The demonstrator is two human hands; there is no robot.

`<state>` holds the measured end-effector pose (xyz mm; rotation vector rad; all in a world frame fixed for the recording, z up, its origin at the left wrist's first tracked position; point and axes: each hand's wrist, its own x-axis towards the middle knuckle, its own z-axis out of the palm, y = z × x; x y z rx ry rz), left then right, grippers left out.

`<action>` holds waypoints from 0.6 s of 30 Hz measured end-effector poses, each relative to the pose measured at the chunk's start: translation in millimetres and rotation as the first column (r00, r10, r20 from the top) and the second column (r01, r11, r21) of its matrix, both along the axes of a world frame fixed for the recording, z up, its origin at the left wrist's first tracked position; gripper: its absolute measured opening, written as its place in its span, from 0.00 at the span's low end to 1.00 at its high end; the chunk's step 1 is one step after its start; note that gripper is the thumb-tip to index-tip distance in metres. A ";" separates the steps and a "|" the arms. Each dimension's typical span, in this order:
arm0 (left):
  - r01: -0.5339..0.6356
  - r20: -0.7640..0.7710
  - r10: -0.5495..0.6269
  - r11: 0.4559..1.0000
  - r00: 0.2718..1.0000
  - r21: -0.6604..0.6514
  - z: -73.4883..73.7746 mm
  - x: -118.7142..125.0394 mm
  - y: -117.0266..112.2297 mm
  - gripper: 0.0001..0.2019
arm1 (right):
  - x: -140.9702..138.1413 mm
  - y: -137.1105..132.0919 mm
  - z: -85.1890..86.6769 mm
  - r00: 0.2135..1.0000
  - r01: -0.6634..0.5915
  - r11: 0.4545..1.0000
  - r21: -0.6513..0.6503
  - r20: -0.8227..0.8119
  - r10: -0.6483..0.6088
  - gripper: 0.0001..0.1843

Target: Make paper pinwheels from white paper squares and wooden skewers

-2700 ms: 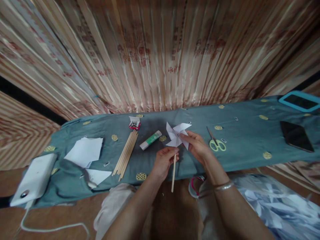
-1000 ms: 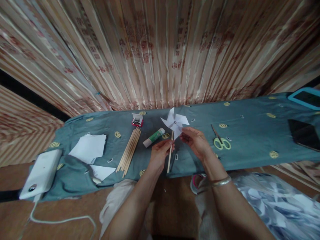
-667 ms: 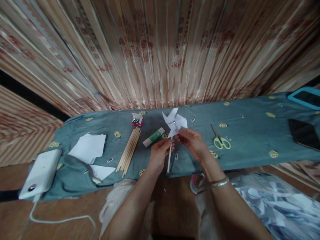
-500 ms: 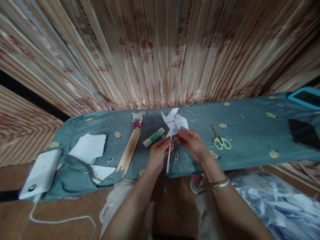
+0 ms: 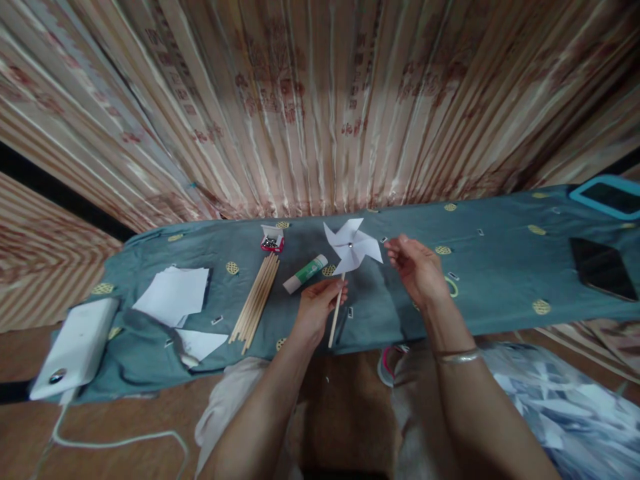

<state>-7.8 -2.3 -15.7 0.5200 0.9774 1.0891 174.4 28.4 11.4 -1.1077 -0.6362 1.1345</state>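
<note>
A white paper pinwheel (image 5: 356,248) stands out over the cloth, a metal pin at its centre and a thin wooden stick (image 5: 335,323) below it. Around that stick, just under the blades, my left hand (image 5: 320,303) is closed in a pinch. To the right of the blades, apart from them, my right hand (image 5: 419,270) is raised with its fingers loosely bent and nothing visible in them. A green and white glue stick (image 5: 306,273) lies left of the pinwheel. Scissors (image 5: 453,287) with green handles are mostly covered by my right hand.
Wooden sticks (image 5: 255,303) lie beside a small red box (image 5: 273,239) of metal pins. White paper sheets (image 5: 173,293) and a white device (image 5: 77,347) with a cable are at the left. A dark phone (image 5: 603,268) and a blue-framed tablet (image 5: 613,197) rest at the right.
My right hand has let go of the pinwheel and moved right, over the scissors. The blades have turned a little. My left hand still holds the stick.
</note>
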 end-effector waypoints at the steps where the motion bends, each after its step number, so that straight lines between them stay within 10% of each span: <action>1: 0.017 -0.001 -0.017 1.000 1.000 -0.005 -0.2 0.9 -0.5 0.18 | -0.8 1.3 -0.8 1.000 -0.023 0.999 -0.029 -0.013 0.023 0.20; 18: 0.039 -0.008 -0.039 0.999 0.999 -0.029 -0.4 4.5 -1.3 0.21 | -12.3 2.7 -3.9 0.984 -0.169 0.981 -0.096 -0.064 0.164 0.15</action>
